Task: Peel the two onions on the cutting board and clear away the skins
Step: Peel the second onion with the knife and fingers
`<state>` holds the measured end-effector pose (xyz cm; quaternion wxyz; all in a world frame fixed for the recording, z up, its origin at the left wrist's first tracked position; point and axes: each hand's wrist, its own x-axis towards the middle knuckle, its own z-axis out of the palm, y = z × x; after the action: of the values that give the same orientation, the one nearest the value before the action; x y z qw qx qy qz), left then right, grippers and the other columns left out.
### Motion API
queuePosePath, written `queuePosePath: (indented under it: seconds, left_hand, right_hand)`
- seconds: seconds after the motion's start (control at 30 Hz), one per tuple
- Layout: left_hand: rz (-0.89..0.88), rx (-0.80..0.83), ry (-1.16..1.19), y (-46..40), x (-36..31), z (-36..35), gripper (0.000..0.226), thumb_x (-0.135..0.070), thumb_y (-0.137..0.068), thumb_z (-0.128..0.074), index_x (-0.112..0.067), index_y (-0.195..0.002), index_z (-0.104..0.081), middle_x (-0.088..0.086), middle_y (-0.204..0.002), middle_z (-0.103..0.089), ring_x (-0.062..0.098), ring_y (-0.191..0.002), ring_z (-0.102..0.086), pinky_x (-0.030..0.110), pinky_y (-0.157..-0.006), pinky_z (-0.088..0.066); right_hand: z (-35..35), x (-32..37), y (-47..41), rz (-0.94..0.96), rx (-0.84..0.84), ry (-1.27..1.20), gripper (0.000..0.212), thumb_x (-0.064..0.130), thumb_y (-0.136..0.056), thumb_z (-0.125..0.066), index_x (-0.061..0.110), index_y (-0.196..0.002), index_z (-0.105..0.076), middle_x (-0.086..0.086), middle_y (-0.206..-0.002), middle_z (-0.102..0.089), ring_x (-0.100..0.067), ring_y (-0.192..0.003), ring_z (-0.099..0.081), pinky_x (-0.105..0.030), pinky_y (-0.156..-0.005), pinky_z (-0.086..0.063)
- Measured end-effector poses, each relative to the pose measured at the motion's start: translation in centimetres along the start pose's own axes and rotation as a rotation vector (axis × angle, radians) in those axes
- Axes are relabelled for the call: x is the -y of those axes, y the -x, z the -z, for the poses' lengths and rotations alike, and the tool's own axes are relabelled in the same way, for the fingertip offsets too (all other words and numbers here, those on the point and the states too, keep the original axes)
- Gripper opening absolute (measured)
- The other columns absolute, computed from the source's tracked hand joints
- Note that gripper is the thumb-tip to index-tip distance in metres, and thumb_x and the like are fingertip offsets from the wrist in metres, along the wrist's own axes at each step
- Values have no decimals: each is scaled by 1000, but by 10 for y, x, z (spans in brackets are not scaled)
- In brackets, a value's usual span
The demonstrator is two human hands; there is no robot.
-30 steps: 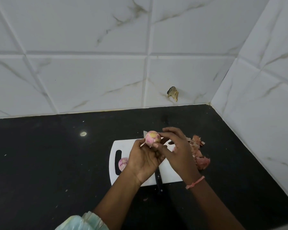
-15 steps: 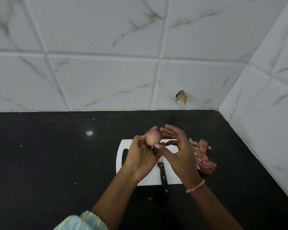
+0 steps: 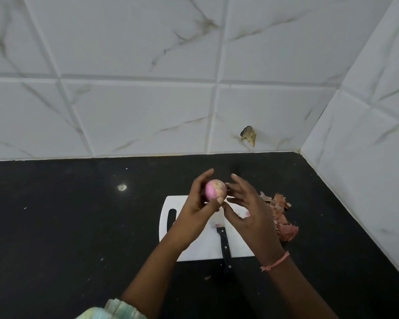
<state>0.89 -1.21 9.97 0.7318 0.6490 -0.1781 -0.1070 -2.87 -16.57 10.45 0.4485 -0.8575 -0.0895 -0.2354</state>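
A black worktop [image 3: 55, 226] runs under a wall of white marbled tiles [image 3: 136, 116], and a white cutting board [image 3: 194, 252] lies on it; everything here is placed from that board. Well to the left of the board a small bright glint [image 3: 122, 187] shows on the dark surface. At the board's left end is its dark handle slot [image 3: 171, 218]. The left hand [image 3: 197, 210] reaches in from the lower left, its pale green sleeve [image 3: 111, 310] at the bottom edge of the view, and holds a pink, mostly peeled onion [image 3: 215, 190] lifted above the far edge of the board, the thumb curled under the onion and the fingers cupped behind it. Only this one onion can be seen; the forearm covers part of the board's left side. A knife with a black handle [image 3: 225, 249] lies on the board, the handle running off the near edge toward the person; the blade is mostly hidden. Just right of the onion the right hand [image 3: 251, 210] hovers over the board with its fingers spread and relaxed, the tips near or touching the onion, which of the two I cannot tell. A pink thread bracelet [image 3: 275, 263] circles that wrist. Off the board's right edge, on the worktop, lies a heap of papery reddish onion skins [image 3: 283, 217]. On the wall behind the board, a brownish chipped spot [image 3: 248, 135] marks one tile.
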Motion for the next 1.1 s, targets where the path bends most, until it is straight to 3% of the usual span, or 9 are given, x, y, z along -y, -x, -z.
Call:
queuePosePath:
  seconds: [0.07, 0.17, 0.27, 0.37, 0.6, 0.73, 0.93, 1.03, 1.1]
  left_hand:
    - [-15, -18, 26, 0, 0, 3, 62, -19, -85, -72, -28, -140, -45, -12, -128, -56, 10, -116, -61, 27, -92, -54]
    - [-32, -39, 29, -1, -3, 4, 57, -17, -79, -75, -20, -131, -54, -9, -125, -61, 17, -117, -61, 28, -90, -55]
    - [-29, -52, 64, -2, -4, 4, 52, -18, -80, -73, -16, -129, -58, 2, -124, -62, 19, -108, -65, 27, -81, -57]
    - [-8, -72, 35, -2, -3, 0, 44, -29, -87, -63, -16, -129, -59, 6, -122, -63, 17, -95, -66, 24, -72, -55]
    - [56, -78, -34, 1, 2, -20, 45, -48, -96, -33, -15, -120, -50, 7, -103, -62, 4, -83, -61, 16, -66, -49]
    - [78, -92, -46, 1, 2, -25, 38, -37, -104, -30, -9, -120, -51, 0, -90, -59, -6, -68, -58, 10, -60, -44]
    - [197, -89, -7, 1, 7, -25, 40, -38, -106, -29, -10, -123, -51, -2, -92, -61, -11, -71, -62, 8, -61, -46]
    - [276, -119, -16, -1, 9, -23, 45, -47, -104, -28, -15, -122, -53, 6, -97, -65, -2, -75, -64, 9, -60, -47]
    - [333, -105, 6, -2, 8, -21, 55, -56, -101, -25, -16, -122, -57, 18, -99, -66, 11, -75, -60, 16, -59, -47]
  right_hand:
    - [2, -2, -1, 7, -19, -17, 66, 20, -82, -75, 32, -137, -41, 17, -123, -57, 5, -111, -58, -6, -89, -45]
    - [3, -4, -2, 143, -61, 137, 50, 21, -84, -73, 20, -129, -53, 3, -118, -60, 13, -112, -50, -1, -90, -39]
    - [2, -4, 0, 223, -89, 233, 40, 29, -86, -66, 6, -119, -63, -7, -111, -67, 2, -107, -55, -6, -93, -43]
    - [0, -3, 1, 240, -103, 240, 39, 32, -87, -64, 4, -113, -68, -7, -106, -71, -8, -98, -65, -15, -89, -51]
    - [-14, 1, 2, 152, -132, 243, 39, 40, -93, -55, 8, -112, -68, -1, -102, -71, -7, -91, -66, -21, -80, -56]
    - [-18, -2, 1, 113, -84, 320, 51, 51, -98, -40, 9, -113, -65, 0, -100, -70, -6, -89, -65, -15, -80, -54]
    - [-23, 0, 1, 38, -8, 329, 68, 61, -97, -21, 10, -120, -59, 0, -104, -68, -6, -91, -64, -8, -77, -48]
    - [-24, -1, 3, -4, -3, 338, 61, 57, -98, -24, 12, -122, -57, 2, -105, -67, -5, -91, -63, 2, -74, -39]
    - [-25, -1, 4, -72, -9, 223, 47, 48, -99, -33, 14, -121, -57, 6, -105, -66, -2, -92, -63, -4, -75, -45]
